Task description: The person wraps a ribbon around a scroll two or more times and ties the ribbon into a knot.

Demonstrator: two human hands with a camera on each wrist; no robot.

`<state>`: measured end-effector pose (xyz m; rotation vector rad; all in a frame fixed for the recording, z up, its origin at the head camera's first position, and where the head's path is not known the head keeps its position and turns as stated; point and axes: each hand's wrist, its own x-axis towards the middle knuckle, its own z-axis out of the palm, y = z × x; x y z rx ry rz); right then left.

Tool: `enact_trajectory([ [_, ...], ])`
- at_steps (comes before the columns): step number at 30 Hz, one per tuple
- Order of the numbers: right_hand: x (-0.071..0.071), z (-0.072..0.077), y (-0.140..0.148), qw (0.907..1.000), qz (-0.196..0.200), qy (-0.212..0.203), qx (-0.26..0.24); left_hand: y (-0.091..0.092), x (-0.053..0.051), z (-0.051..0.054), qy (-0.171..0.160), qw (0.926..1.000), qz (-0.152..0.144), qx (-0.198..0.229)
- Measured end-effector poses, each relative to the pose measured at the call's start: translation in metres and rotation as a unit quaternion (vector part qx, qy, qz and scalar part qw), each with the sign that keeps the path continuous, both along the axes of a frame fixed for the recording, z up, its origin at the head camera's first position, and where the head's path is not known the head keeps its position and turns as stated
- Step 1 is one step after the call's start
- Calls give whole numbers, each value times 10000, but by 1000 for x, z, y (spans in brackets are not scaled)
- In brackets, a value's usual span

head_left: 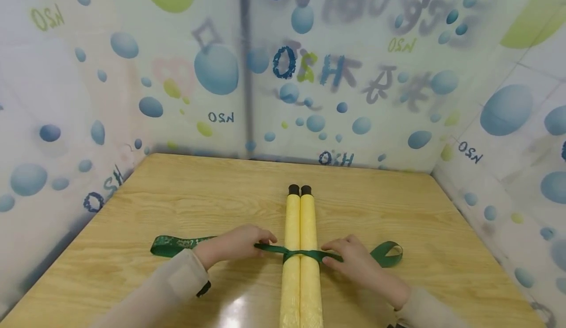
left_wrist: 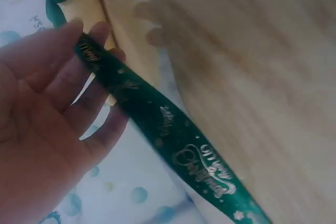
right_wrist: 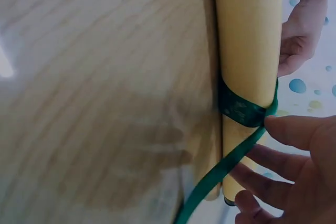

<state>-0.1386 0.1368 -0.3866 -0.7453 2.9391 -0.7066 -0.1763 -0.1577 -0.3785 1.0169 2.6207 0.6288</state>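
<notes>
Two long yellow rolls with black ends lie side by side on the table. A green ribbon goes round both and is crossed on top, at about mid-length. My left hand pinches the ribbon's left tail, just left of the rolls. In the left wrist view, silvery "Merry Christmas" lettering shows on that ribbon, which trails off from the fingertips. Right of the rolls, my right hand pinches the other tail close to the crossing. The right wrist view shows the thumb against the ribbon.
The wooden table carries the ribbon's looped left end and its right end. A curtain with blue and green drops and "H2O" print hangs behind the table and along both sides.
</notes>
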Motion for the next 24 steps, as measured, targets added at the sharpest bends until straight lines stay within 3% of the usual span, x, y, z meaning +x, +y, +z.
enact_trajectory([
  [5,-1,-8,-3,9988,-187,-332,-302,-12,3,-4,-379,9981,305,376],
  [9,-4,-10,-1,9971,-217,-461,-565,-30,4,-2,-703,9954,345,553],
  [12,-6,-10,2,9969,-103,-448,-643,-44,5,0,-1123,9896,405,806],
  [19,-8,-5,8,9971,-49,-410,-636,-60,8,11,-1945,9604,592,1904],
  [22,-7,-3,8,9967,-108,-474,-649,-57,8,17,-2064,9504,547,2260],
  [24,-7,-2,8,9967,-130,-482,-647,-53,9,21,-2146,9378,548,2673],
])
